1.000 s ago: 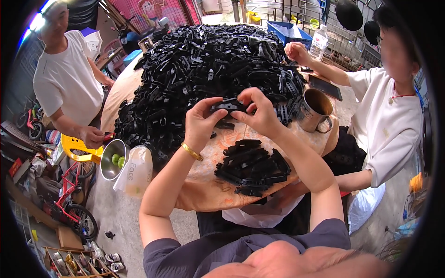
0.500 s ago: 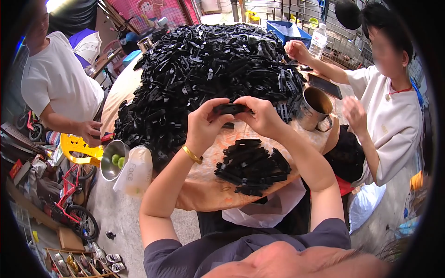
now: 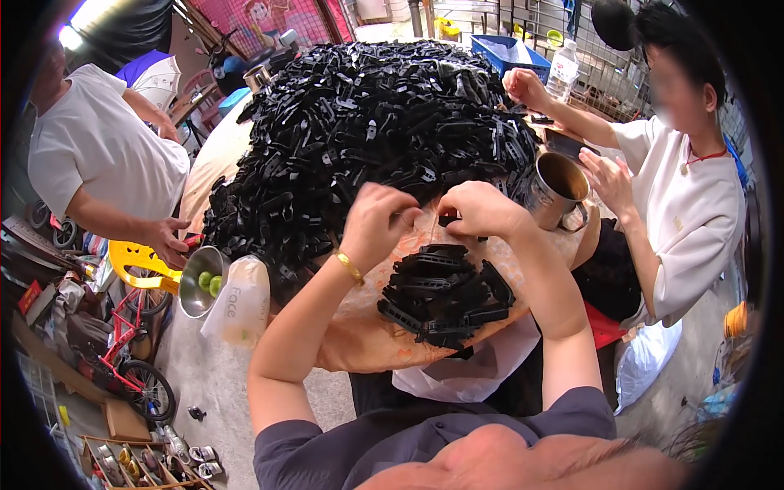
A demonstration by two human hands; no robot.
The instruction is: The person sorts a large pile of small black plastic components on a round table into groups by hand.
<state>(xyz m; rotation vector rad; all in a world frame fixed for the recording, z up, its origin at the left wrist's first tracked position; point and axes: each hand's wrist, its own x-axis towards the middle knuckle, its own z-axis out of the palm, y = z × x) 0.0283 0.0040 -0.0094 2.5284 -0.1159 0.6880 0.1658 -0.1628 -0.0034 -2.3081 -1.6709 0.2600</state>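
Over the near part of the cloth-covered round table [image 3: 351, 343], my right hand [image 3: 486, 210] pinches a small black plastic piece [image 3: 448, 219] between thumb and fingers. My left hand [image 3: 377, 224], a gold bangle on its wrist, is held to the left with its fingers curled together; what they hold, if anything, is too small to make out. Just below my hands lies a small pile of long black plastic clip-like parts [image 3: 445, 294]. Beyond them rises a large heap of similar black parts [image 3: 367, 122].
A metal mug [image 3: 559, 184] stands right of my right hand. At left are a steel bowl with green fruit [image 3: 200, 282], a white plastic bag [image 3: 245, 302] and a yellow stool [image 3: 139, 265]. One person [image 3: 114, 139] stands left; another [image 3: 678, 196] sits right, near a bottle [image 3: 562, 72].
My two hands have moved apart and slightly down from the black part they held together. The right person's lower hand has shifted left; the left person's hand has moved slightly.
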